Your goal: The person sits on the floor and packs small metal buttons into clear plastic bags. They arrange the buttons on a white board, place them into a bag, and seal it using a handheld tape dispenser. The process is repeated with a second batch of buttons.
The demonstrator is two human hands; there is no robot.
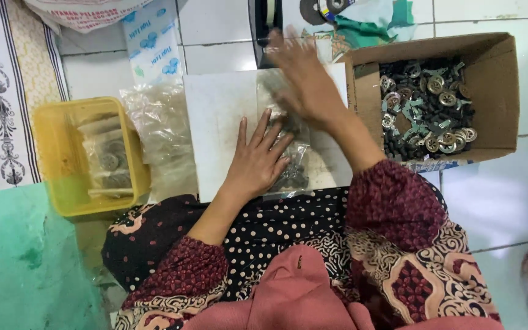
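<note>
My left hand (pixel 258 159) lies flat, fingers spread, on a clear plastic bag (pixel 293 174) holding small dark parts, pressing it onto a white board (pixel 215 122). My right hand (pixel 304 79) is blurred with motion over the upper end of the same bag, fingers apart, touching or brushing the plastic. Whether it grips the bag cannot be told.
A cardboard box (pixel 496 91) at the right holds black parts and round metal discs. A yellow plastic tub (pixel 53 153) at the left contains filled bags. A pile of clear bags (pixel 157 131) lies between tub and board. White tiled floor surrounds everything.
</note>
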